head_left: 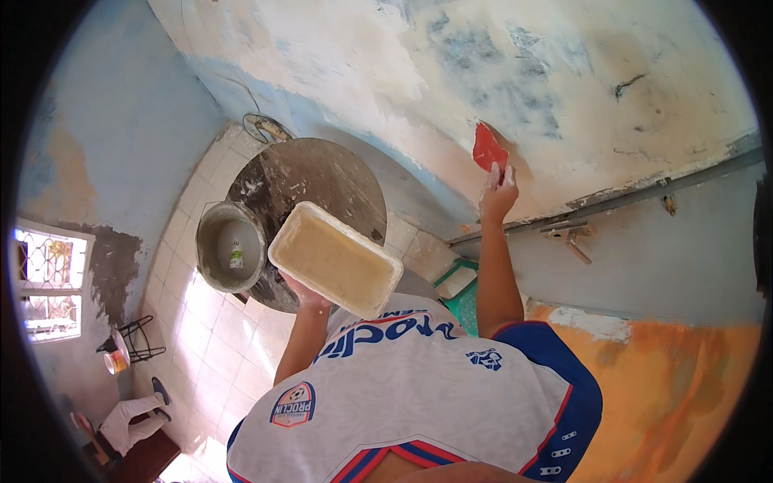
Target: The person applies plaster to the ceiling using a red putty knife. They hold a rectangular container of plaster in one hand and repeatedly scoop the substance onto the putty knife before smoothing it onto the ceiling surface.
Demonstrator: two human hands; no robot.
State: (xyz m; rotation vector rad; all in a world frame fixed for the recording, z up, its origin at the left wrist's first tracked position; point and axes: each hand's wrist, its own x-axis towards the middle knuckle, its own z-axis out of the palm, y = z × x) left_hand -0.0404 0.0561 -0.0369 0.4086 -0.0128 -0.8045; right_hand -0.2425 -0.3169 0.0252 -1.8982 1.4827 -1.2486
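Observation:
In my right hand [501, 193] is a red putty knife [488, 148], its blade up against the patchy plastered wall [403, 72]. My arm is stretched out toward that wall. With my left hand [304, 294] I hold a cream rectangular tub [336, 259] from below, in front of my body. Pale residue coats the tub's inside and rim; most of my left fingers are hidden beneath it. White smears show on the fingers of my right hand, which are closed round the knife's handle.
Behind the tub stands a round, stained table [322, 173] with a grey bucket [211, 241] at its left side. A fan-like round object [266, 127] leans by the wall. A green and white item [460, 294] is near my right elbow. A barred window [50, 282] is at far left.

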